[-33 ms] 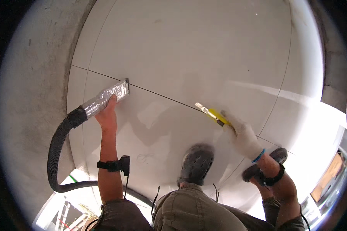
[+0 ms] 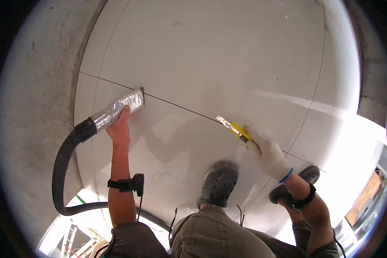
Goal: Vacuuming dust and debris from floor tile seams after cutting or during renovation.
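Note:
Silvery wrapped nozzle on a black ribbed hose is gripped by my bare left hand; its flat dark end meets the white tiled surface at a dark joint line. My right hand, in a whitish glove, is closed on a yellow utility knife. The knife's shiny blade points up-left and lies at or just over that same line, right of the nozzle; whether it touches is unclear.
Grey concrete strips border the tiles at left and at upper right. My shoes are on the tiles below my hands. A white ladder shows at lower left, and a wooden board at lower right.
My right hand and the knife have shifted slightly leftward along the line. My left hand and the nozzle look almost unchanged.

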Tool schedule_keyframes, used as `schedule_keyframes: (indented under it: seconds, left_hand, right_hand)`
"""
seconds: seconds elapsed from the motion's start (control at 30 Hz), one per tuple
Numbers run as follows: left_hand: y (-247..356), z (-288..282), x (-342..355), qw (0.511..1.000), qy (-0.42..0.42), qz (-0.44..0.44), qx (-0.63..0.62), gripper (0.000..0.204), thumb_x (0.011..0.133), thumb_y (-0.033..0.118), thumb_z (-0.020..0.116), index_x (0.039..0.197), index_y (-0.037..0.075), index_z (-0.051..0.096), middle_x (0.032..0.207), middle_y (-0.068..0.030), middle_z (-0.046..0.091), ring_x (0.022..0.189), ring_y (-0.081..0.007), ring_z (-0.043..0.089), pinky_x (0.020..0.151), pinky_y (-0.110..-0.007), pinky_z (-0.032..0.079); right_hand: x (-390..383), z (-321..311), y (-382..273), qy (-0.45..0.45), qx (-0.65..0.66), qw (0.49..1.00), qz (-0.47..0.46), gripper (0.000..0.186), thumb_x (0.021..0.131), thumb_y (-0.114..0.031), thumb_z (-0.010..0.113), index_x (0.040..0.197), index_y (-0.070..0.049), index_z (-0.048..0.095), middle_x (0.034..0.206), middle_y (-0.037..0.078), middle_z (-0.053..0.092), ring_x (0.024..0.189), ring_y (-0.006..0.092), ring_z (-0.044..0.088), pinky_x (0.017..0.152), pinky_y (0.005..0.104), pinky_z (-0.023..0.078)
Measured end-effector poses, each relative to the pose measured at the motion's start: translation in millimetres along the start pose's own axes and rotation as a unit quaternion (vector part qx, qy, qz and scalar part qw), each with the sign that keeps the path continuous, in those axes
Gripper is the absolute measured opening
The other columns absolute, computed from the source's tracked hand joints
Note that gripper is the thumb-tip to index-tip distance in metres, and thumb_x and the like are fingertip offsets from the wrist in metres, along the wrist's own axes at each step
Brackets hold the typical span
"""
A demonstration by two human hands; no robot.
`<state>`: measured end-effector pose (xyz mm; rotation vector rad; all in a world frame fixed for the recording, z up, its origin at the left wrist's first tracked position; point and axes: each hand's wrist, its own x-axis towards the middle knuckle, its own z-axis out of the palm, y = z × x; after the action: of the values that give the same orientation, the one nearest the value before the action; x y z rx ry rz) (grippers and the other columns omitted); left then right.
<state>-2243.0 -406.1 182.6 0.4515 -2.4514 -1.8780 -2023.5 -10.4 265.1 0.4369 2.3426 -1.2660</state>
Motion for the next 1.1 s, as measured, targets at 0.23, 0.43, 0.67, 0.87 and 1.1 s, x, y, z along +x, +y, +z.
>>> schedule_keyframes:
  seconds: [0.23,0.43,0.67,0.87,1.1]
  left_hand:
    - [-1.3,-4.6,-1.1,1.0,0.006,-0.024,-0.011,0.049,0.088,0.0,0.08,0.131,-0.005,0.057,0.124,-0.0125,0.064,0.108,-0.0226,0.067,0.09,-0.038,0.062]
    - [-12.8,-1.7,2.1,1.0,-0.018,-0.001,-0.012,0.05,0.088,0.003,0.083,0.131,-0.003,0.058,0.124,-0.0116,0.065,0.11,-0.0218,0.066,0.096,-0.037,0.058]
    - [-1.3,-5.0,-0.3,0.999,0.002,0.001,-0.054,0.035,0.088,0.003,0.083,0.118,-0.004,0.065,0.114,-0.0094,0.069,0.099,-0.0175,0.067,0.086,-0.033,0.059]
    - [-18.8,7.1,0.5,0.992,-0.08,0.046,0.08,0.046,0.088,0.026,0.088,0.119,-0.003,0.068,0.114,-0.0101,0.071,0.103,-0.0212,0.067,0.093,-0.04,0.057]
    - [-9.9,-19.7,-6.3,0.998,-0.019,0.055,0.01,0.042,0.085,0.021,0.086,0.116,-0.001,0.068,0.114,-0.0121,0.073,0.108,-0.0248,0.07,0.095,-0.041,0.056]
  right_hand:
    - [-6.1,44.6,-32.8,0.009,0.033,0.997,0.07,0.052,0.098,-0.008,0.058,0.15,-0.012,0.054,0.088,0.031,0.065,0.086,0.0509,0.069,0.075,0.0521,0.055]
    - [14.4,55.1,-66.1,0.026,-0.042,0.998,0.034,0.055,0.095,-0.008,0.056,0.15,-0.012,0.052,0.09,0.031,0.067,0.087,0.0513,0.068,0.075,0.058,0.052]
    - [17.1,59.9,-84.4,0.03,-0.057,0.998,0.022,0.044,0.101,-0.008,0.054,0.144,-0.006,0.059,0.092,0.027,0.065,0.08,0.0371,0.07,0.074,0.0409,0.055]
    - [68.4,103.7,-31.5,0.028,-0.204,0.961,-0.184,0.045,0.1,-0.011,0.055,0.144,-0.004,0.058,0.104,0.033,0.068,0.097,0.0498,0.069,0.081,0.0525,0.055]
    - [38.8,76.4,-142.6,-0.062,-0.127,0.978,0.154,0.049,0.106,-0.012,0.049,0.154,-0.004,0.052,0.114,0.032,0.07,0.097,0.0418,0.072,0.086,0.0457,0.055]
